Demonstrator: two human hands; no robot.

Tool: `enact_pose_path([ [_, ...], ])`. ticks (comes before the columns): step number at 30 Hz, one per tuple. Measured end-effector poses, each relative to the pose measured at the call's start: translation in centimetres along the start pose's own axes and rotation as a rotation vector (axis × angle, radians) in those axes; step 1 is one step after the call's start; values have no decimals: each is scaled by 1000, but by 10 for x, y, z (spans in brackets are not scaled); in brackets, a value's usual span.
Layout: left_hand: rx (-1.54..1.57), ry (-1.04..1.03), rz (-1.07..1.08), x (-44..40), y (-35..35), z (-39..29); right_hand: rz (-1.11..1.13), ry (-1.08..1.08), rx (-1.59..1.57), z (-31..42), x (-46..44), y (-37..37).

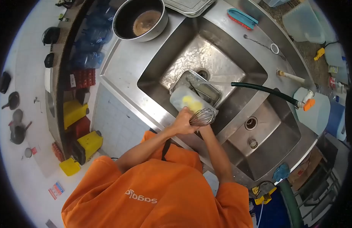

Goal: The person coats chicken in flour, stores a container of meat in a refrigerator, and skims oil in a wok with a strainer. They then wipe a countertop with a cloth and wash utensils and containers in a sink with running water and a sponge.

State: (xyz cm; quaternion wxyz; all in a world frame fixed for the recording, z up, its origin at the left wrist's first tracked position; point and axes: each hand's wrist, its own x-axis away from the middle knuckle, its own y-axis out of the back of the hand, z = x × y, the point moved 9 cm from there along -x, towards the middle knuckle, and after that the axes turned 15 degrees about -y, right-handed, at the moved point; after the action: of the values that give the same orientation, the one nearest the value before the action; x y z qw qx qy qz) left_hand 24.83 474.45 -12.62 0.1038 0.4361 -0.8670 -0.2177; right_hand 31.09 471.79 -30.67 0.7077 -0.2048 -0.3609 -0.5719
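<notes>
A whisk (202, 117) points its wire loops to the right, its narrow end at my left hand (184, 122). That hand is closed around it, its fingertips against the near side of a translucent plastic container (179, 98). Yellow patches show through the container, which is tilted over a rectangular metal pan (217, 91) in the sink. Some thin dark utensil lies in the pan. My right hand (204, 128) is close behind the whisk and below the container's near corner; its fingers are mostly hidden, so its grip does not show.
Water runs from a green hose (259, 87) toward the pan in the large sink basin (236, 57). A second basin (269, 140) adjoins at right. A pot (155, 32) with brown residue, a blue-and-red brush (242, 19) and a long spoon (255, 41) lie around the rim.
</notes>
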Motion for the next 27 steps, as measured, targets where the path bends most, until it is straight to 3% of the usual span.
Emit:
enact_pose_path([
  [1,-25,-59,38,-2,3,-7,-20,-7,-143,4,1,11],
  [2,-25,-121,-76,-7,17,-16,-57,2,-281,8,5,23],
  [3,-45,-58,-105,-5,20,-4,-174,98,-229,21,15,44],
  [4,-61,4,-131,0,22,9,-322,203,-121,38,34,68],
  [5,-68,64,-149,4,21,17,-647,341,463,83,70,88],
  [8,27,27,-294,1,38,17,-3,102,-1645,32,56,102],
  [11,116,190,-393,4,51,19,-661,257,-1032,66,85,128],
  [13,126,306,-418,0,62,14,-671,503,-442,115,110,112],
  [17,218,285,-459,-15,72,5,-419,718,478,123,69,70],
  [18,91,294,-418,-13,74,4,-329,764,669,115,58,55],
  [20,5,71,-389,-17,65,-1,83,327,778,75,22,16],
  [21,33,113,-362,-14,59,-4,288,100,815,47,14,-5],
  [22,59,156,-335,-10,52,-6,251,175,715,37,10,-15],
  [23,51,58,-277,-10,44,-16,217,254,621,27,7,-25],
  [25,24,-130,-159,-5,26,-24,123,299,896,30,4,-36],
  [27,-63,-94,-77,6,12,-14,30,332,1160,27,8,-49],
])
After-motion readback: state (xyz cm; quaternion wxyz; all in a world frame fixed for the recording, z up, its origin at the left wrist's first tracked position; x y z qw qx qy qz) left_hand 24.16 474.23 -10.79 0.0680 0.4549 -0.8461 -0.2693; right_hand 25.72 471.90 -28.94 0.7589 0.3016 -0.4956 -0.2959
